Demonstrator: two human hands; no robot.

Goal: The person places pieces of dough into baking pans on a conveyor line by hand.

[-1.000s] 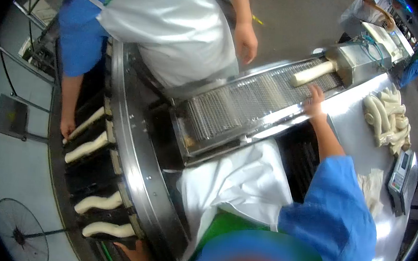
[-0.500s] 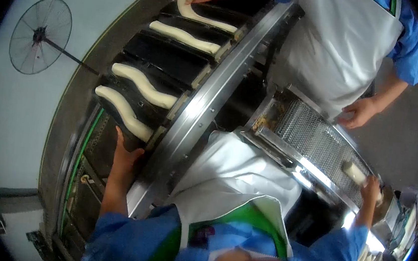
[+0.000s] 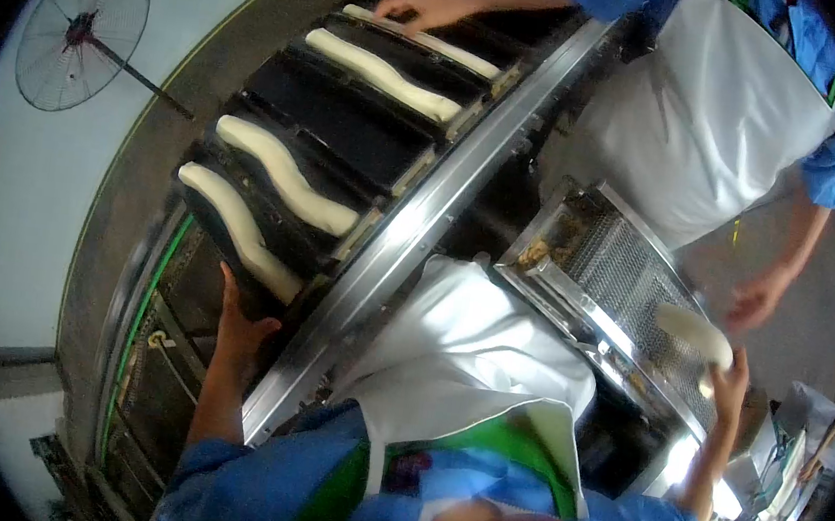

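Observation:
My left hand (image 3: 243, 322) rests with fingers spread at the edge of a black tray, just below a long pale dough roll (image 3: 240, 228) and holding no dough. Out to the right, my right hand (image 3: 730, 381) has its fingers on the end of another dough roll (image 3: 694, 335), above the wire mesh belt (image 3: 618, 270). Other dough rolls (image 3: 285, 175) lie in the black trays along the curved conveyor. A co-worker's hand (image 3: 420, 8) is over the farthest roll (image 3: 423, 42).
A steel rail (image 3: 422, 216) runs beside the trays. The co-worker, in a white apron (image 3: 708, 113), stands across the mesh belt, the other hand (image 3: 758, 298) near its far side. A round fan (image 3: 80, 29) is at the upper left.
The roll at my right hand has lifted and shifted along the mesh belt. The co-worker's one hand has let the far roll down flat; the other has moved toward the belt's right end.

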